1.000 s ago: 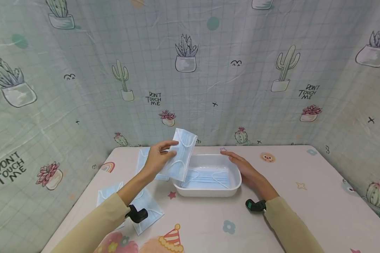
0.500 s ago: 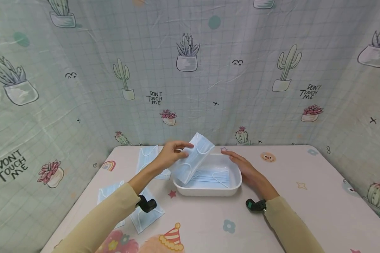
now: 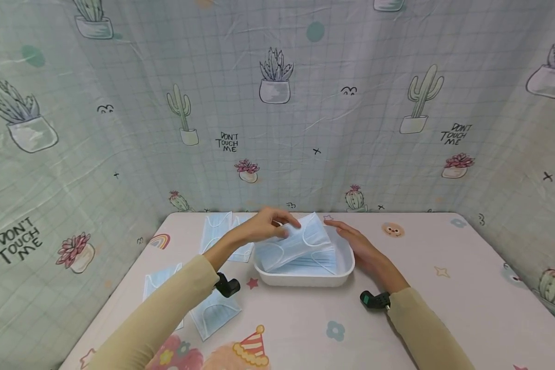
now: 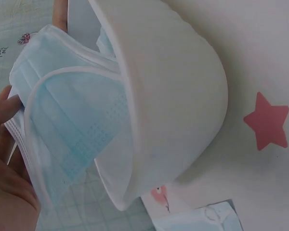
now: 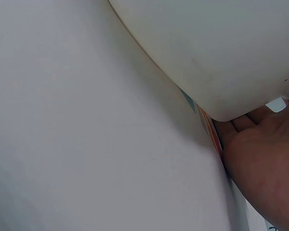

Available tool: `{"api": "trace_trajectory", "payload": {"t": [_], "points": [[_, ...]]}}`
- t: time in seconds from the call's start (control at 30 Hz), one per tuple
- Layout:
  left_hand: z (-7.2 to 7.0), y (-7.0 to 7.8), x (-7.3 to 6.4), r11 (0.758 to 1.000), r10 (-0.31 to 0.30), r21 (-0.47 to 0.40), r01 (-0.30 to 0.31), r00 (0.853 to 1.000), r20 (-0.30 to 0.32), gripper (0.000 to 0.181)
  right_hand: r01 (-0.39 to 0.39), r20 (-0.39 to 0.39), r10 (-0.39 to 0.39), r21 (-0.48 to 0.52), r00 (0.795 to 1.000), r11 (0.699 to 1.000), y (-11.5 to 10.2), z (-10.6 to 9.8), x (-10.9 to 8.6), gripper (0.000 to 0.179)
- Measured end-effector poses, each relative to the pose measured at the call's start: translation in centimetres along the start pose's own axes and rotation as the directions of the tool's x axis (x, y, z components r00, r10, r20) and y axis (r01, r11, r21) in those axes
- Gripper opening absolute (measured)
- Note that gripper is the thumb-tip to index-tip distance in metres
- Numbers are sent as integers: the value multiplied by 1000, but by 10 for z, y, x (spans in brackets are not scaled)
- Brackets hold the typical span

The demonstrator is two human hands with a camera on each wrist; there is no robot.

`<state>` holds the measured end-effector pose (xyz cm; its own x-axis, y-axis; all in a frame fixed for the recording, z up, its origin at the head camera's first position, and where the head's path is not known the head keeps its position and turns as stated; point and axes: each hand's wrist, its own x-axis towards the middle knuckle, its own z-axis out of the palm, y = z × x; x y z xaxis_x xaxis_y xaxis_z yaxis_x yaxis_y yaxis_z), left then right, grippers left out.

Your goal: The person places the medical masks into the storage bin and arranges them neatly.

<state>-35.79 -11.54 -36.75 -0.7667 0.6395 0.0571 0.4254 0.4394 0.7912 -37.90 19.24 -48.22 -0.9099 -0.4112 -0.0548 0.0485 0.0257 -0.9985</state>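
Note:
My left hand [image 3: 269, 224] pinches a light blue face mask [image 3: 292, 247] near its upper left edge. The mask slants over the left part of a white plastic basin [image 3: 300, 281], ear loops showing. In the left wrist view, the thumb presses the held mask [image 4: 72, 110] against the fingers, and its lower part dips behind the basin's rim. Another pleated mask [image 3: 305, 267] lies in the basin, partly covered by the held one. My right hand [image 3: 363, 247] rests against the basin's right side with fingers extended; the right wrist view shows the palm [image 5: 267, 163] close to the basin wall.
Several more masks lie on the table to the left: one at the back [image 3: 215, 231], one beside it [image 3: 241, 253], one nearer [image 3: 162, 277] and one at the front [image 3: 217, 311]. A patterned curtain [image 3: 314, 123] stands behind the table.
My left hand has moved right and slightly lower, and the held mask has tipped from near upright to a flatter slant over the basin. The right hand stays in place.

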Motion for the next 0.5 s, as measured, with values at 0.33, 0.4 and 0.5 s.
{"api": "trace_trajectory", "payload": {"t": [0.33,0.4,0.5], "points": [[18,0,22,995,51,75,-67,979,198,32,-10,1,10,-18,1000,1000,-1,-1,-3,47],[23,-1,27,993,62,86,-83,974,218,32,-8,2,8,-17,1000,1000,-1,-1,-3,47],[29,-4,32,990,64,110,-92,969,238,32,-1,9,1,-17,1000,1000,-1,-1,-2,47]]}}
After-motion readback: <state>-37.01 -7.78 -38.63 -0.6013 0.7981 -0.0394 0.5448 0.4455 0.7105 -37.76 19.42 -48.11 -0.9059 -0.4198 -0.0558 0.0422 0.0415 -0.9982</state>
